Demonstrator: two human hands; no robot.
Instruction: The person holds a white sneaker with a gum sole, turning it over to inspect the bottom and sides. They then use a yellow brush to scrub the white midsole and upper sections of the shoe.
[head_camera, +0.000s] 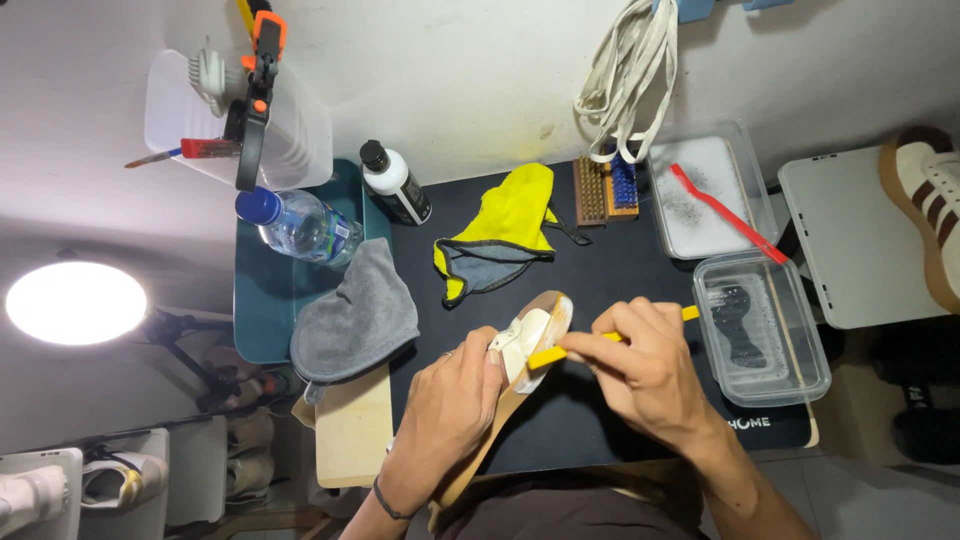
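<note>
fingers pinch yellow brush | left hand grips tan-soled shoe

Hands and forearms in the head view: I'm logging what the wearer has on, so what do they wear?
Both forearms are bare, with no sleeves and no gloves. The left hand has a thin dark band around its wrist and what looks like a slim ring on one finger. The right hand shows no band, watch or ring from this angle.
</note>
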